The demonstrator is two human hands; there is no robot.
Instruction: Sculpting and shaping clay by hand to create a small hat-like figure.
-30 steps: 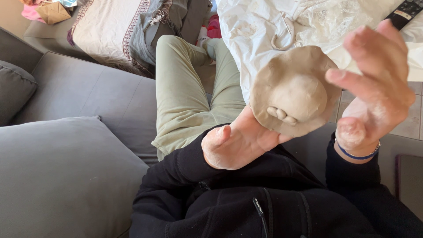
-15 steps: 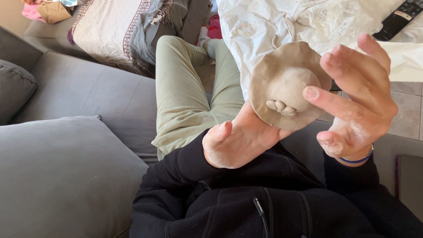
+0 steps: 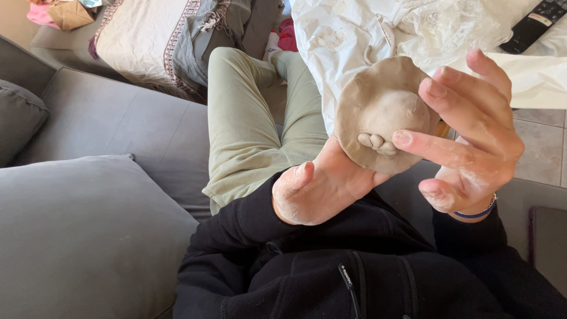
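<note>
Seated on a grey sofa (image 3: 88, 236), a person's left hand (image 3: 322, 189) cups a domed clay disc (image 3: 381, 112) from below, fingertips curled over its near edge, while the loosely spread right hand (image 3: 472, 136) touches its right side; even, light pressure would probably keep the thin rim from cracking.

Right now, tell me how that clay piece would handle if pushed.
The clay piece looks soft: it probably dents under the right hand. Its thin, uneven rim may bend or crack. The left hand shows pale residue, so it is likely slightly tacky.
</note>
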